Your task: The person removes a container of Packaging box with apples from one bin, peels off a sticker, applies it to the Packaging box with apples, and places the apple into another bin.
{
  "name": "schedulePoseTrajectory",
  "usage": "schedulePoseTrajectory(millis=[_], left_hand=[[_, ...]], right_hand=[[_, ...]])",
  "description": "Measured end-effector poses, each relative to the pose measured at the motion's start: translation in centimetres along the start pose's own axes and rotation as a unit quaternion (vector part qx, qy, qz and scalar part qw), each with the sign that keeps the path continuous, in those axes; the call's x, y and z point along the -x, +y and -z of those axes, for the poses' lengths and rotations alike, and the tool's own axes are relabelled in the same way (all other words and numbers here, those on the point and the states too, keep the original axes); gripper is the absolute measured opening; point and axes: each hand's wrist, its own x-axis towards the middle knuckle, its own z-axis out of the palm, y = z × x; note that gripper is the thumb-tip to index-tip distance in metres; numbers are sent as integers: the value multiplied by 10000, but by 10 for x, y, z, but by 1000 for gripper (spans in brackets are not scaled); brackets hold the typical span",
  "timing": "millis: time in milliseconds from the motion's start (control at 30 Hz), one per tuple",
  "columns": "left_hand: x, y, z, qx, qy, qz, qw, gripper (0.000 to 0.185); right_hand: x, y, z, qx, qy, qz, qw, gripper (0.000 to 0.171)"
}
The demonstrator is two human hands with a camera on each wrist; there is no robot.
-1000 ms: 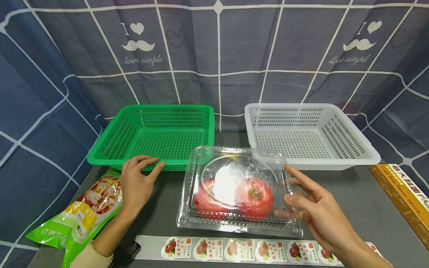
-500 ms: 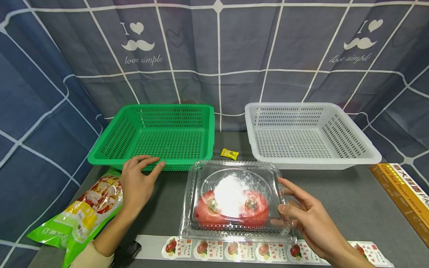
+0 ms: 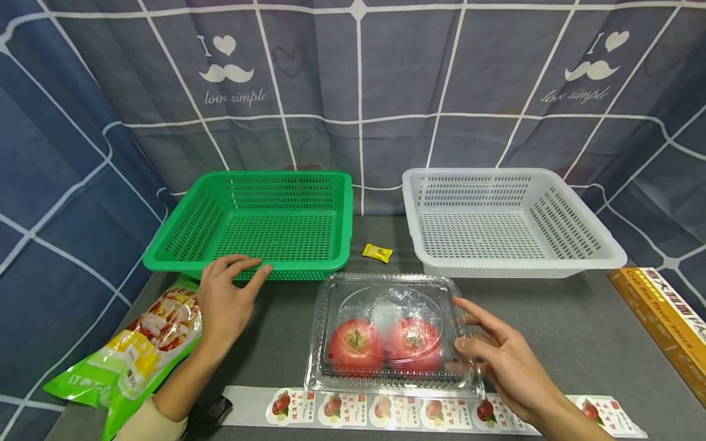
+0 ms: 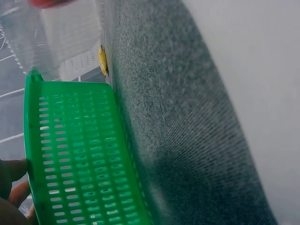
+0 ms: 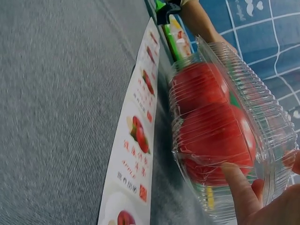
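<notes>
Head view showed a clear plastic clamshell box (image 3: 393, 334) lying flat on the grey table (image 3: 562, 331), near the front edge and roughly centred. Two red tomatoes (image 3: 384, 345) sat side by side inside it under the closed lid. The long axis of the box ran left to right, parallel to the sticker strip (image 3: 386, 409) that lay just in front of it.

The right hand (image 3: 507, 361) was at the right short end of the box. Its fingers were extended and touched the side wall and lid edge; the right wrist view showed a fingertip (image 5: 236, 180) pressed against the clear wall beside the nearer tomato. No finger was seen curled round the box, so the hand was relaxed and in contact, not grasping.

The left hand (image 3: 226, 300) rested palm down on the table, well apart from the left end of the box. Its fingertips lay against the front rim of the green basket (image 3: 259, 223), and it held nothing. The right hand was therefore the nearer one, with the box lying directly to its left.

A white basket (image 3: 507, 217) stood behind the box to the right, and a small yellow packet (image 3: 377, 252) lay between the two baskets. A green snack bag (image 3: 132, 349) lay at the left table edge, and an orange carton (image 3: 662, 321) at the far right.
</notes>
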Motion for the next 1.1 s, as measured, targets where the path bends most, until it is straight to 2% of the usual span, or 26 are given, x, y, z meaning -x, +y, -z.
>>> schedulePoseTrajectory(millis=[233,367,600,767,1100], left_hand=[[0,-2,-2,38,29,-117,9999,22],[1,-2,-2,48,6,-81,10000,22],[-1,-2,0,25,-77,23,10000,23],[-1,-1,0,11,-40,3,10000,24],[-1,0,-1,11,36,49,10000,23]], right_hand=[[-12,-2,6,155,-106,-246,9995,68],[-16,-4,8,447,-90,-415,9981,66],[-17,-6,9,935,-85,-96,9955,64],[-16,-5,7,1239,67,1,9923,63],[-15,-3,5,1106,211,85,9936,62]])
